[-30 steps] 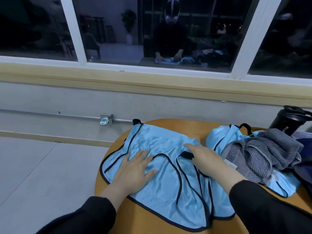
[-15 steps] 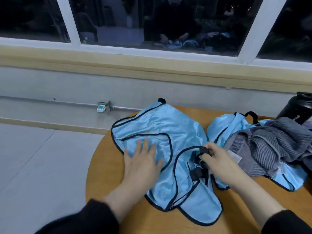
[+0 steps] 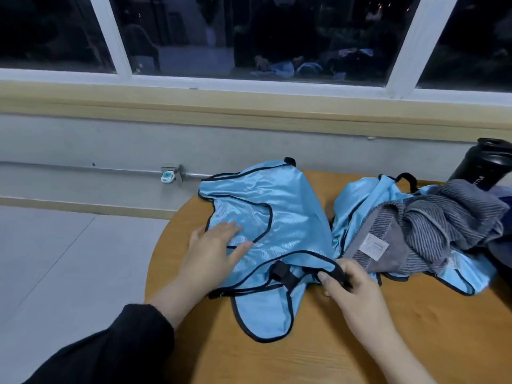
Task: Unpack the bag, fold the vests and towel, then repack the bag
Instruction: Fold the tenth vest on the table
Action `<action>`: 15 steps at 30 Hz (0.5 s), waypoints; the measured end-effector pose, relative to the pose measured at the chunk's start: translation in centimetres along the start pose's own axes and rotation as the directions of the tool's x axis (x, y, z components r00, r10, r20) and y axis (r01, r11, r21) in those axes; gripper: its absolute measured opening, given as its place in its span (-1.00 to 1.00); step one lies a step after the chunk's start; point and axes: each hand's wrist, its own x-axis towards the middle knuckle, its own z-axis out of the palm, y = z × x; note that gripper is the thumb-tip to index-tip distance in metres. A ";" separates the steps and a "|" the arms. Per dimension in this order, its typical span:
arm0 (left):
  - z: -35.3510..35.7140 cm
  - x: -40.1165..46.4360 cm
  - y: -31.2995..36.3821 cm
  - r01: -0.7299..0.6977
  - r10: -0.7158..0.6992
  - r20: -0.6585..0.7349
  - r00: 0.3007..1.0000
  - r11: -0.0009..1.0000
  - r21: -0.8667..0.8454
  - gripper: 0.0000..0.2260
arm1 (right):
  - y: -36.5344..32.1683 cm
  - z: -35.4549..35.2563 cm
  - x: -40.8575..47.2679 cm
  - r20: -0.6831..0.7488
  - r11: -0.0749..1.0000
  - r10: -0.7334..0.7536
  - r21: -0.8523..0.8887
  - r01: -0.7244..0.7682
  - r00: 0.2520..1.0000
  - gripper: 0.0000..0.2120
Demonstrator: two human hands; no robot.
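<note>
A light blue vest (image 3: 291,217) with black trim lies spread on the round wooden table (image 3: 318,356). My left hand (image 3: 213,253) presses flat on its left part, fingers straight. My right hand (image 3: 352,289) pinches the vest's black trim and strap at its right edge. A second blue vest (image 3: 357,206) lies crumpled to the right, partly under a grey striped towel (image 3: 432,228) with a white label. A dark blue bag (image 3: 502,245) shows only as a sliver at the right edge.
A black bottle (image 3: 484,164) stands at the table's back right, close to the wall. The wall and a window sill (image 3: 249,106) run behind the table. Grey floor (image 3: 55,259) lies to the left of the table edge.
The vest has been folded over toward the left and shifted back on the table. My right hand moved down its right edge and now pinches the black trim. My left hand stays flat on it.
</note>
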 end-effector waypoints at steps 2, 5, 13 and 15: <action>-0.1 -3.5 1.9 -0.019 0.025 0.098 0.995 0.998 -0.055 -0.16 | 0.3 -0.1 -0.6 -0.020 0.973 -0.177 -0.156 0.171 0.984 -0.68; 0.3 -6.8 3.0 -0.108 0.084 0.223 0.971 0.989 0.098 -0.09 | 1.4 -0.4 -0.9 -0.016 0.905 -0.287 -0.332 0.265 0.958 -0.73; 0.8 -8.0 0.8 -0.063 0.063 0.046 0.997 0.998 -0.009 -0.57 | 1.9 -1.8 -1.9 -0.039 0.868 -0.266 -0.443 0.222 0.963 -0.62; 0.5 -8.7 0.2 -0.027 0.025 -0.034 0.999 0.998 -0.055 -0.46 | 1.9 -2.1 -2.5 0.006 0.846 -0.272 -0.476 0.242 0.962 -0.63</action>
